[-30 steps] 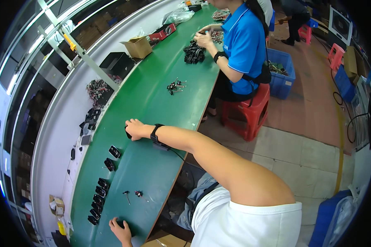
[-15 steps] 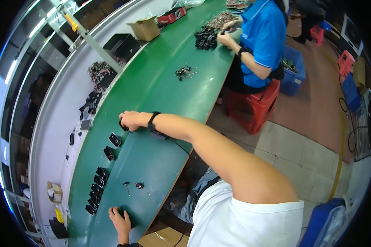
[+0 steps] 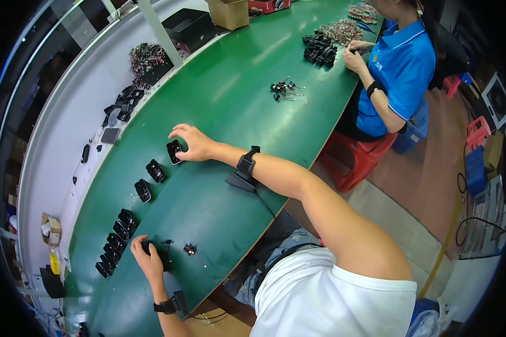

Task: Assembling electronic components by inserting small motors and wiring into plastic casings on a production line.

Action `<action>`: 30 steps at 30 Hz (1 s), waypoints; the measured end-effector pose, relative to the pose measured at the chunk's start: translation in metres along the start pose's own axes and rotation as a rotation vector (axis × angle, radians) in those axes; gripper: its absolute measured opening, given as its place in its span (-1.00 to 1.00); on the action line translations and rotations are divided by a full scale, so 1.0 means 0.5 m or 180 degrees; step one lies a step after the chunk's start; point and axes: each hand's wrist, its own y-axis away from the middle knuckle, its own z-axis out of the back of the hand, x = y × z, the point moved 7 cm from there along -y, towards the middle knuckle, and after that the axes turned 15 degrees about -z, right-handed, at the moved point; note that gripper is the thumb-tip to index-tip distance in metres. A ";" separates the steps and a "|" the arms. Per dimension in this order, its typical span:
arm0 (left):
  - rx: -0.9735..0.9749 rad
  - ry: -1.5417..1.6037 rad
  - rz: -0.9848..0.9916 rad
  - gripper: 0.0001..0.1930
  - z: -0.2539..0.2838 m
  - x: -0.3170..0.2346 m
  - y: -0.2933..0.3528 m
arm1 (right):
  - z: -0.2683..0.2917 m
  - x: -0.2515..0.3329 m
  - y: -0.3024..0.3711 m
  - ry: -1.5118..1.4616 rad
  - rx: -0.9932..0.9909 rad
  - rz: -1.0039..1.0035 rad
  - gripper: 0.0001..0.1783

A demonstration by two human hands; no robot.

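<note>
My right hand (image 3: 192, 144) reaches over the green bench, thumb and fingers spread around a small black open-topped case (image 3: 175, 151) standing on it. The thumb is by the case's near edge; whether it touches I cannot tell. My left hand (image 3: 148, 261) is lower on the bench, its fingers and thumb curled around a small black object (image 3: 147, 246), mostly hidden. Beside it lie a small black part with a lead (image 3: 167, 247) and a red-and-black wired part (image 3: 190, 249). Two more black cases, a nearer one (image 3: 143, 191) and another (image 3: 156, 171), stand between my hands.
A row of several black cases (image 3: 117, 241) lines the left side. Beyond my right hand lies a small cluster of wired parts (image 3: 285, 89). A co-worker in a blue shirt (image 3: 405, 73) sits at the bench by piles of black parts (image 3: 319, 50) and wired parts (image 3: 342, 32).
My right hand has opened its fingers around the black case, leaving the case on the bench. My left hand has moved up toward the loose parts with the black object. The view has shifted.
</note>
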 end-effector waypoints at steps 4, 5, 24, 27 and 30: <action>-0.0486 0.0309 0.0078 -0.74 0.003 -0.016 -0.023 | 0.008 0.130 0.058 -0.0418 -0.0153 0.0455 -0.63; -0.0478 0.0325 0.0072 -0.74 -0.001 -0.022 -0.029 | -0.026 0.180 0.097 -0.0617 0.0454 0.0646 -0.65; -0.1752 -0.0206 -0.0630 -0.72 0.038 -0.112 -0.041 | -0.189 0.217 0.322 -0.0423 0.2120 0.1207 -0.79; -0.1868 -0.0637 -0.0817 -0.73 0.075 -0.129 -0.020 | -0.194 0.218 0.286 -0.0695 0.2070 0.0897 -0.75; -0.1791 -0.0150 -0.1042 -0.72 0.072 -0.195 -0.027 | -0.190 0.213 0.257 -0.0882 0.1950 0.0609 -0.75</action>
